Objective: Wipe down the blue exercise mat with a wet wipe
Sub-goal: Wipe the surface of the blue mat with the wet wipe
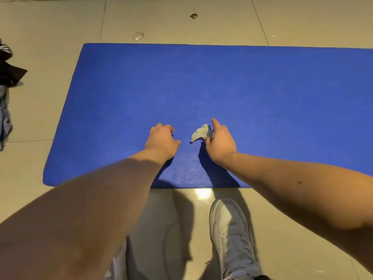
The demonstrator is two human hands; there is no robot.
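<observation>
Head cam only here, so take this with a grain of salt. The blue mat (222, 81) lies flat on the tile floor (181, 21), its left short edge in view and the rest running off the right of the shot. Both hands are over it, a bit in from the near edge.

The right hand (220, 142) has the wet wipe (201, 133) pinched between thumb and fingers, with the index finger (216, 123) poking forward. The wipe is bunched into a wad sticking out to the left of that hand. I can't tell if it's actually down on the mat or just above it. The left hand (162, 139) is just beside it, fingers (165, 127) curled under, nothing in them that I can see.

What worries me:
- A wadded wipe only touches a narrow strip, so I'd guess passes leave gaps unless it gets flattened out.
- It's a light pinch on one end, so a hard drag across that grippy-looking surface could pull the wipe free.
- The tile looks glossy, and pushing sideways might make the mat creep if the left hand isn't bracing it.
- The white shoe (230, 229) sits near the mat's near edge, so a step forward would dirty that part.

There's also some dark clothing (8, 73) on the floor well off the left edge, no issue there.
</observation>
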